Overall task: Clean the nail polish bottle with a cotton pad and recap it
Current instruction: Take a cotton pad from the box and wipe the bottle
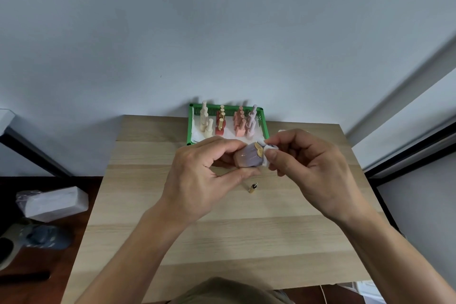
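Your left hand (204, 170) is closed around the lilac nail polish bottle (248, 157), fingers over the top and thumb along the underside, holding it in the air above the middle of the wooden table (153, 229). The bottle lies nearly on its side: its long axis runs left to right, base tucked into your left palm, gold neck (259, 151) pointing right toward your other hand. It has no cap on.

Your right hand (311, 168) is pinched shut on a white cotton pad (267, 154), thumb and forefinger pressing it against the neck end. The pad touches the bottle there; how far it wraps round the neck is hidden by your fingers. You look to be in the middle of wiping, so recapping has not started.

The gold cap (252, 188) lies on the table just near of the bottle, below the gap between your hands, with its thin brush tip angled up and to the far right. This is what the next move depends on: the cap sits slightly closer to your right hand, and the open neck already faces that way. Once you drop the pad, the right hand would probably fetch the cap while the left tilts the bottle upright, so the brush goes in straight.

At the far edge of the table, the green tray (189, 128) holds other capped bottles, well clear of your hands.
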Tool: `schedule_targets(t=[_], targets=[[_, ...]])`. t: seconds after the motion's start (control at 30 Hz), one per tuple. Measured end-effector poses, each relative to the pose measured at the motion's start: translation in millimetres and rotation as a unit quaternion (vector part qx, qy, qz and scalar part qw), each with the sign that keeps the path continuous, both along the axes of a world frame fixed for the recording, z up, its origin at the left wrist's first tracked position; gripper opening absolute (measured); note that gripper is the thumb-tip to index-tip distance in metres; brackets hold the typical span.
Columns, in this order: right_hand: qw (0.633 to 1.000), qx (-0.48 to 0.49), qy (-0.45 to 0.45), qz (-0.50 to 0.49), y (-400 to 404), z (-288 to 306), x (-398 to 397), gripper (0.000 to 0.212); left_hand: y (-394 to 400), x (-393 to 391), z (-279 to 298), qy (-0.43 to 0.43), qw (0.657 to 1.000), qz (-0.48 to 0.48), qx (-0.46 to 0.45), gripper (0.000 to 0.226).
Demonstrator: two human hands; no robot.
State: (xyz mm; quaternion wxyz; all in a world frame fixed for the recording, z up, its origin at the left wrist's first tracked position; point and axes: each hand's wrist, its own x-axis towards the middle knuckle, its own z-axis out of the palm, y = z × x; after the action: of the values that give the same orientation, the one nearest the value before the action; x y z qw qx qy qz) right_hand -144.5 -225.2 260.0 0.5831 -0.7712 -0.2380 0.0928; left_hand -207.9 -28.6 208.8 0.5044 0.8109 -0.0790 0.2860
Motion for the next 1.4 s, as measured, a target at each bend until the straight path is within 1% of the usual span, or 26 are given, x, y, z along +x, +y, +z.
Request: schedule_targets(t=[0.1,0.17,0.23,0.3,0.37,0.43,0.5,0.57,0.67,0.73,0.8,0.87,0.97,1.03,1.17,1.23,1.33,1.4], targets=[[1.0,0.0,-0.012,0.028,-7,3,1,0.017,1,-1,2,0.051,0.995,-0.056,-0.063,0.039],[0.998,0.001,-0.026,0.053,-12,4,3,0.015,3,-2,3,0.096,0.984,-0.098,-0.111,0.04],[0.993,-0.015,-0.076,0.087,-16,5,4,0.015,5,-2,4,0.144,0.963,-0.152,-0.168,0.036],[0.982,-0.031,-0.135,0.125,-19,7,4,0.017,8,-1,4,0.184,0.941,-0.197,-0.203,0.034],[0.974,-0.04,-0.169,0.144,-22,8,4,0.017,12,0,4,0.214,0.923,-0.234,-0.219,0.037],[0.972,-0.045,-0.174,0.153,-23,8,4,0.019,14,2,4,0.232,0.911,-0.262,-0.219,0.038],[0.973,-0.053,-0.17,0.147,-25,9,4,0.019,14,2,4,0.229,0.921,-0.247,-0.197,0.038],[0.977,-0.064,-0.156,0.128,-25,10,5,0.017,9,2,2,0.199,0.945,-0.206,-0.159,0.037],[0.986,-0.068,-0.124,0.09,-25,11,4,0.012,0,0,1,0.114,0.978,-0.144,-0.095,0.036],[0.993,-0.06,-0.089,0.055,-22,10,2,0.009,-6,-1,1,0.034,0.998,-0.058,-0.004,0.035],[0.998,-0.047,-0.048,0.022,-17,10,1,0.011,-12,-2,0,-0.051,0.994,0.034,0.094,0.032],[1.0,-0.025,-0.007,0.002,-13,9,0,0.014,-17,-5,-1,-0.12,0.973,0.105,0.165,0.029],[0.999,0.002,0.032,-0.015,-9,7,1,0.016,-20,-6,-1,-0.17,0.945,0.153,0.233,0.025],[0.999,0.022,0.044,-0.019,-7,5,1,0.016,-19,-6,0,-0.176,0.937,0.163,0.252,0.025],[0.995,0.072,0.063,0.015,-7,6,1,0.004,-11,-2,3,-0.166,0.942,0.16,0.243,0.024],[0.994,0.071,0.075,0.031,-8,6,2,0.01,-8,-1,2,-0.173,0.94,0.158,0.249,0.025],[0.991,0.076,0.102,0.043,-7,7,4,0.003,-8,0,-1,-0.188,0.935,0.156,0.257,0.026],[0.991,0.065,0.108,0.038,-7,7,6,0.015,-9,1,-3,-0.195,0.935,0.155,0.253,0.026]])
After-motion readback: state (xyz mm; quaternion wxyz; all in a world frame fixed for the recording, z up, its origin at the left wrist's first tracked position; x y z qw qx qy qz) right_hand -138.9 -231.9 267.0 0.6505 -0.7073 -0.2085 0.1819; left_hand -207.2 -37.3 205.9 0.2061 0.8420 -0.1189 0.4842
